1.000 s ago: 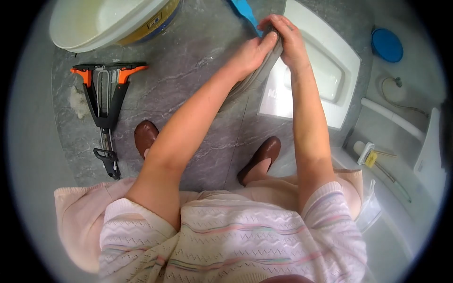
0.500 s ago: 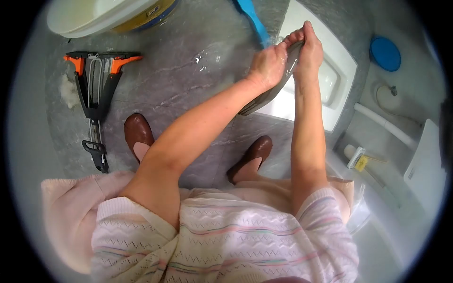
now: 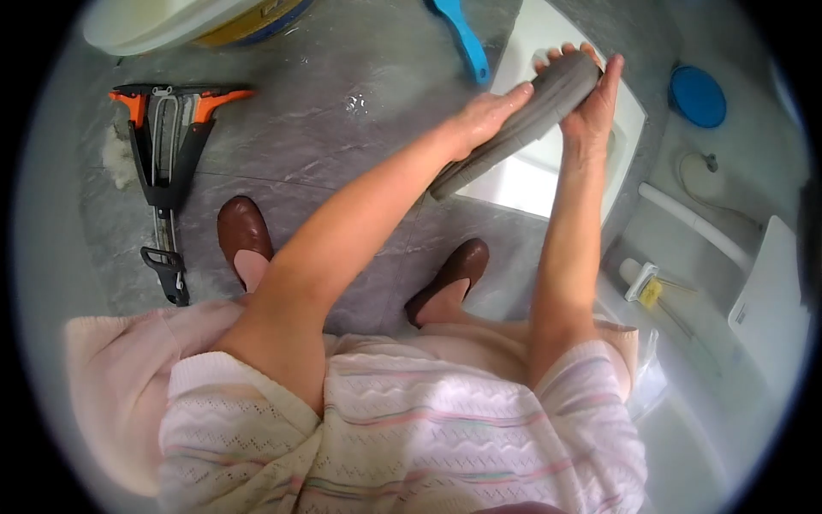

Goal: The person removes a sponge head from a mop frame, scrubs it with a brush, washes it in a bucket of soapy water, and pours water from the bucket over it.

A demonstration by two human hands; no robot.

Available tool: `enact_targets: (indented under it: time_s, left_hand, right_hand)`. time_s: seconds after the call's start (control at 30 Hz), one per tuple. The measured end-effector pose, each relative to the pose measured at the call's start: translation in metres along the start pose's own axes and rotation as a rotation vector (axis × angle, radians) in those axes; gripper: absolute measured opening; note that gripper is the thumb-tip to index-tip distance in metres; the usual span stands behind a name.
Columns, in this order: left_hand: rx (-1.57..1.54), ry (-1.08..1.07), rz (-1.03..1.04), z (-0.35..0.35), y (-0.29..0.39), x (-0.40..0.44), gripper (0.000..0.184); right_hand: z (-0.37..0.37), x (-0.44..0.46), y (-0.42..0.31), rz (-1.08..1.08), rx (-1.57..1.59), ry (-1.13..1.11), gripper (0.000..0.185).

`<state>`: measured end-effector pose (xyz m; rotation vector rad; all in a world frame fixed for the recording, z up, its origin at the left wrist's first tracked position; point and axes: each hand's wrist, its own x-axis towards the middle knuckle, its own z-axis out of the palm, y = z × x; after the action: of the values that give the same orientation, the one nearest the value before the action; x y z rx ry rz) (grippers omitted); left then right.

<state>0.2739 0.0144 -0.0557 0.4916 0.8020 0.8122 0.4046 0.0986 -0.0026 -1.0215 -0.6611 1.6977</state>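
A long grey shoe-like object (image 3: 531, 120) with a ridged surface is held tilted between my two hands, over the edge of the white squat toilet (image 3: 514, 184). My left hand (image 3: 488, 118) grips its near side, with the thumb along the edge and part of the fingers hidden beneath. At its upper right end, my right hand (image 3: 591, 107) holds it against the palm, and fingertips show past its top. A blue brush handle (image 3: 467, 47) lies on the floor just left of the toilet.
An orange and black mop head (image 3: 175, 146) lies on the grey floor (image 3: 317, 146) at left, below a large bucket (image 3: 154, 26). A blue round lid (image 3: 698, 96), a white pipe (image 3: 698, 224) and a yellow sponge (image 3: 651, 293) are at right. Two brown shoes (image 3: 242, 224) are below.
Both hands have moved right with the grey object, which is turned so its broad ridged face shows. The blue handle now lies apart from the hands. The view has shifted slightly.
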Motion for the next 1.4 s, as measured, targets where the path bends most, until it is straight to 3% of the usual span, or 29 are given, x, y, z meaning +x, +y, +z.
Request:
enact_targets:
  time_s: [0.07, 0.13, 0.17, 0.27, 0.4, 0.5, 0.6, 0.7, 0.8, 0.83, 0.9, 0.97, 1.13, 1.27, 1.3, 1.4]
  left_hand:
    - [-0.061, 0.085, 0.082, 0.000, -0.008, 0.007, 0.063]
    - [-0.038, 0.148, 0.192, 0.002, -0.009, 0.013, 0.062]
    - [0.034, 0.220, 0.289, 0.005, -0.010, 0.015, 0.057]
    - [0.569, 0.488, 0.285, 0.018, 0.005, -0.003, 0.053]
    - [0.669, 0.538, 0.306, 0.024, 0.002, -0.003, 0.050]
    - [0.686, 0.528, 0.434, 0.021, -0.001, -0.001, 0.050]
    - [0.778, 0.549, 0.341, 0.018, -0.005, 0.008, 0.056]
    - [0.313, 0.217, 0.006, 0.002, -0.001, 0.017, 0.061]
    - [0.014, -0.165, -0.070, -0.014, -0.008, 0.002, 0.067]
    - [0.108, -0.176, -0.017, -0.014, -0.012, -0.003, 0.070]
    - [-0.056, -0.182, -0.096, -0.011, -0.014, -0.006, 0.069]
    - [-0.157, -0.180, -0.143, -0.007, -0.005, -0.012, 0.067]
    - [0.098, 0.010, 0.043, 0.001, -0.005, -0.001, 0.065]
    - [0.295, 0.144, 0.181, 0.010, 0.000, -0.012, 0.065]
    - [0.353, 0.161, 0.174, 0.012, 0.003, -0.014, 0.066]
    - [0.495, 0.221, 0.180, 0.011, 0.007, -0.013, 0.066]
  right_hand:
    - [0.000, -0.009, 0.008, 0.068, 0.202, -0.034, 0.071]
    - [0.007, -0.017, 0.027, 0.139, 0.195, -0.118, 0.075]
    - [0.003, -0.013, 0.028, 0.152, 0.122, -0.117, 0.075]
    - [0.002, -0.008, 0.031, 0.123, -0.096, -0.028, 0.072]
    - [0.031, -0.020, 0.030, -0.014, -0.310, 0.251, 0.062]
    - [0.031, -0.021, 0.033, -0.027, -0.303, 0.341, 0.059]
    - [0.025, -0.018, 0.036, -0.026, -0.238, 0.361, 0.057]
    - [0.015, -0.010, 0.030, 0.038, -0.121, 0.379, 0.057]
    - [0.001, 0.000, 0.007, 0.056, 0.001, 0.399, 0.063]
    - [-0.003, 0.003, -0.001, 0.005, 0.032, 0.405, 0.067]
    - [-0.011, 0.004, -0.002, -0.070, 0.001, 0.415, 0.081]
    - [-0.007, -0.007, 0.010, -0.006, 0.192, 0.222, 0.085]
    - [-0.018, -0.010, 0.040, 0.370, 0.251, -0.154, 0.076]
    - [-0.006, -0.015, 0.038, 0.158, -0.256, 0.058, 0.060]
    - [0.000, -0.018, 0.039, 0.102, -0.252, 0.184, 0.052]
    - [0.006, -0.019, 0.040, 0.022, -0.365, 0.331, 0.053]
